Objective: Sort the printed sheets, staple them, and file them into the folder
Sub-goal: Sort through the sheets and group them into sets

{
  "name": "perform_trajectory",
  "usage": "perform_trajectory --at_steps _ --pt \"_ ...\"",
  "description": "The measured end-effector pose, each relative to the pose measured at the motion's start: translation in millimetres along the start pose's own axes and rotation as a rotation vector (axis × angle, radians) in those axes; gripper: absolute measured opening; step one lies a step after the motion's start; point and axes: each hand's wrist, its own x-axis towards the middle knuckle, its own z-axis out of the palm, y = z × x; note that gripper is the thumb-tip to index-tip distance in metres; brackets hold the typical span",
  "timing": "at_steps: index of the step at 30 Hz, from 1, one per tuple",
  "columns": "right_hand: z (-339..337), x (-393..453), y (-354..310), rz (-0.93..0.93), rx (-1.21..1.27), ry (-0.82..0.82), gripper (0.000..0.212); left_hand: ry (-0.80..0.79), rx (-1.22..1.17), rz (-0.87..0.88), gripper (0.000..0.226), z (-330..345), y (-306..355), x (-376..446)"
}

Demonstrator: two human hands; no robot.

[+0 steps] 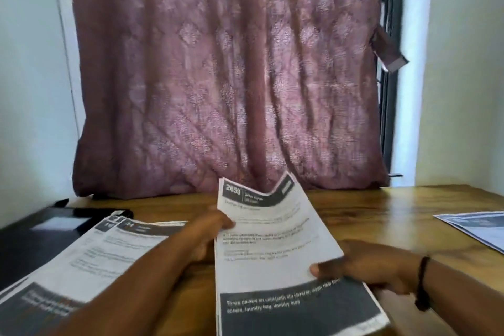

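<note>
A small stack of printed sheets (275,251) with a dark header reading 2659 is held up over the wooden table (381,213). My left hand (210,229) grips its left edge, thumb on top. My right hand (362,264) pinches its right edge near the bottom, and the top right corner curls up. Another pile of printed sheets (109,251) lies fanned on the table at the left. A black folder (32,232) lies under that pile's far left side. No stapler is in view.
More printed sheets (474,226) lie at the table's right edge. A dusty pink patterned curtain (223,76) hangs behind the table, with white walls on both sides. A black cord bracelet (422,281) is on my right wrist.
</note>
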Motion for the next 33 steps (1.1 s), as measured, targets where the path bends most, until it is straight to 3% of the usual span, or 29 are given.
perform_trajectory --at_steps 2,4,6,8,12,15,19,24,28,33 --pt "-23.6 12.3 -9.3 0.068 -0.423 0.041 0.053 0.008 0.011 0.002 0.025 -4.8 -7.2 11.1" --pt "-49.6 26.2 -19.1 -0.02 -0.656 0.318 0.066 -0.014 0.019 0.024 0.03 -7.5 -12.1 18.9" --pt "-66.0 41.7 -31.9 -0.109 -0.609 0.664 0.062 -0.06 0.039 0.025 0.032 -5.0 -15.9 17.1" --pt "-60.1 58.9 -48.8 -0.247 -0.502 0.769 0.049 -0.122 0.035 0.043 0.033 0.1 -21.3 14.9" --pt "-8.6 90.0 -56.4 -0.524 -0.355 0.638 0.043 -0.167 -0.035 0.095 0.038 13.8 -29.8 12.1" --pt "5.6 105.1 -40.3 -0.516 -0.369 0.626 0.028 -0.145 -0.014 0.132 0.037 24.1 -32.5 8.0" --pt "4.4 112.4 -27.2 -0.502 -0.045 0.594 0.009 -0.19 -0.018 0.12 0.032 20.7 -32.3 6.7" --pt "2.0 115.0 -27.3 -0.502 0.287 0.577 0.017 -0.303 -0.002 0.08 0.039 11.9 -36.4 10.6" --pt "-5.7 112.1 -26.1 -0.501 0.301 0.566 0.023 -0.264 0.016 0.114 0.037 13.0 -40.6 14.0" --pt "-16.1 108.1 -24.3 -0.466 0.207 0.613 0.011 -0.209 0.025 0.118 0.037 7.2 -38.6 17.3"
